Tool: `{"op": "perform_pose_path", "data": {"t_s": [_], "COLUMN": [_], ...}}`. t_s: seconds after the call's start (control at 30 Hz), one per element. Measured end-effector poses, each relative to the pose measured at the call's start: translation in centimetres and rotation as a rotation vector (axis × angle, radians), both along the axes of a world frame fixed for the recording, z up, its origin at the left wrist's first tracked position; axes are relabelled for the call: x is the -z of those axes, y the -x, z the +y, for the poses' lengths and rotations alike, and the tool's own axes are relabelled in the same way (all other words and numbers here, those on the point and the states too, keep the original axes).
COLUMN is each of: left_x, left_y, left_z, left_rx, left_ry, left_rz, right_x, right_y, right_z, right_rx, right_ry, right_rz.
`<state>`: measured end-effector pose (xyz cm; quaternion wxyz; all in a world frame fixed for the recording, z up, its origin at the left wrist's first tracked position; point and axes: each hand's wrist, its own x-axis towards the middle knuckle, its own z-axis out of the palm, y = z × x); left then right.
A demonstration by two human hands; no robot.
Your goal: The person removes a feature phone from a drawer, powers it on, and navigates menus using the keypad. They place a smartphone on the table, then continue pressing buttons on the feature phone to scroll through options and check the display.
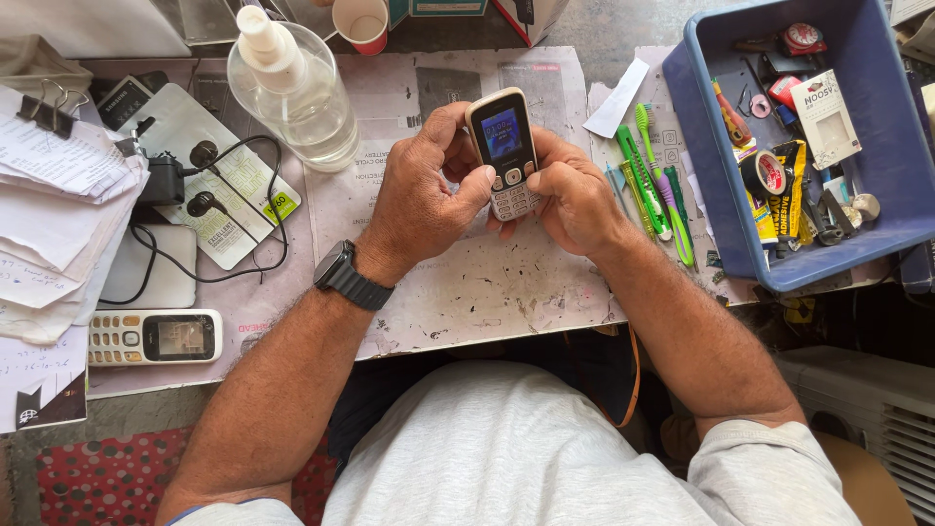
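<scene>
Both hands are gripping a small keypad phone [504,151] at centre frame, just above the table [487,282]. Left hand [424,195] is wrapping its left edge, thumb lying on the keys; right hand [575,200] is curling around the right edge. Screen is glowing blue. A second keypad phone [156,337] is lying at lower left, a clear spray bottle [292,88] standing at upper left.

The person wears a light grey T-shirt [506,458] with short sleeves that end above the elbows. On the wrist of the left hand [419,200] sits a dark watch [346,276] with a ribbed black strap. The forearms are bare and hairy.
</scene>
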<state>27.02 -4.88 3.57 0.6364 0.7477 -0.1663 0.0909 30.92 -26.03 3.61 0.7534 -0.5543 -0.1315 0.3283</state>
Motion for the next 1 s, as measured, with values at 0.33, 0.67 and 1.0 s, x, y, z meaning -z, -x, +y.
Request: {"op": "perform_pose_path", "data": {"t_s": [0.33, 0.67, 1.0], "left_x": [-0.1, 0.1, 0.7], "left_y": [-0.1, -0.1, -0.1], "left_z": [0.3, 0.5, 0.4], "left_rx": [-0.01, -0.026, -0.037], "left_ry": [0.181, 0.152, 0.088], "left_rz": [0.074, 0.017, -0.074], "right_x": [-0.4, 0.0, 0.9], "right_y": [-0.2, 0.0, 0.1], "right_z": [-0.6, -0.3, -0.1], "right_rx": [-0.166, -0.156, -0.131], "right_ry": [-0.146, -0.169, -0.161], "right_rz": [0.053, 0.028, -0.018]}}
